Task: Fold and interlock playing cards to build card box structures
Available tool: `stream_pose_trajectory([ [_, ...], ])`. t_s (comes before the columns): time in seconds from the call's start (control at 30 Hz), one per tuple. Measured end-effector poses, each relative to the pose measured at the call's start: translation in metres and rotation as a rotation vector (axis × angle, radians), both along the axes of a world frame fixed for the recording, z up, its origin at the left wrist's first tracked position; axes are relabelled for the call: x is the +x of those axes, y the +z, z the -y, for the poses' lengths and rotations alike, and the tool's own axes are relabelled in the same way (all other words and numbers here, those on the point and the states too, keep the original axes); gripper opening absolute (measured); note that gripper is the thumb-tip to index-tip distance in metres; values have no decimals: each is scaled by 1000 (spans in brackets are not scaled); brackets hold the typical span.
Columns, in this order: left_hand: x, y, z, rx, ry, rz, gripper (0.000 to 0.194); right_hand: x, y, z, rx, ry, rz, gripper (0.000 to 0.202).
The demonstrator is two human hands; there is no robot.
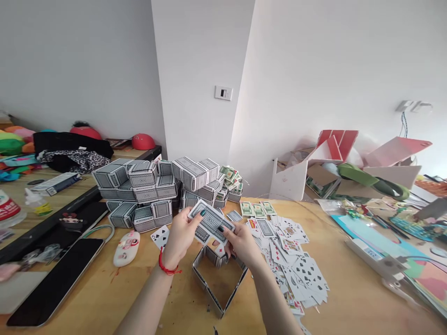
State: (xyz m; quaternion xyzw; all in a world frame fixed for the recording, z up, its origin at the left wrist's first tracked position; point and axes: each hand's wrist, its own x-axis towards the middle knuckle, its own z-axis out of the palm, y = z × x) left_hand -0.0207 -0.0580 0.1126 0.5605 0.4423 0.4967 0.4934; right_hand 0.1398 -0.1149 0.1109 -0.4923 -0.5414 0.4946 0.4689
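Between my left hand [185, 235] and my right hand [240, 239] is a patterned-back playing card [211, 221], gripped at both ends and tilted. Other cards show just beneath it; how they join the held one I cannot tell. Below my hands a heart-shaped frame [220, 307] of folded cards stands on edge on the table. Its top notch lies close under my right hand. Behind, block-like stacks of folded cards [153, 190] are piled up. To the right, loose playing cards [300, 274] lie spread, many face up.
A white mouse [126, 248] and a dark tablet or phone [56, 284] lie to the left. On the right are a power strip [370, 256] and a white box [289, 179] full of odds and ends. Green-printed cards [258, 209] lie near the wall.
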Motion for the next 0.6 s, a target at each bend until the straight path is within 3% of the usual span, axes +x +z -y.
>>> stream_pose_trajectory([
  [0.07, -8, 1, -6, 12, 47, -16, 35, 0, -4, -3, 20, -8, 40, 37],
  [0.13, -21, 1, -14, 55, 192, -43, 36, 2, -10, -11, 40, -50, 158, 38],
  [0.23, -40, -1, -24, 95, 350, -24, 48, 6, -20, -33, 7, -64, 589, 31],
  [0.4, -55, -1, -29, 73, 336, 11, 64, -7, -32, -76, -43, 9, 888, 7],
  [0.6, -55, 7, -23, 31, 218, -44, 40, -34, -41, -107, -119, 45, 1073, 38],
])
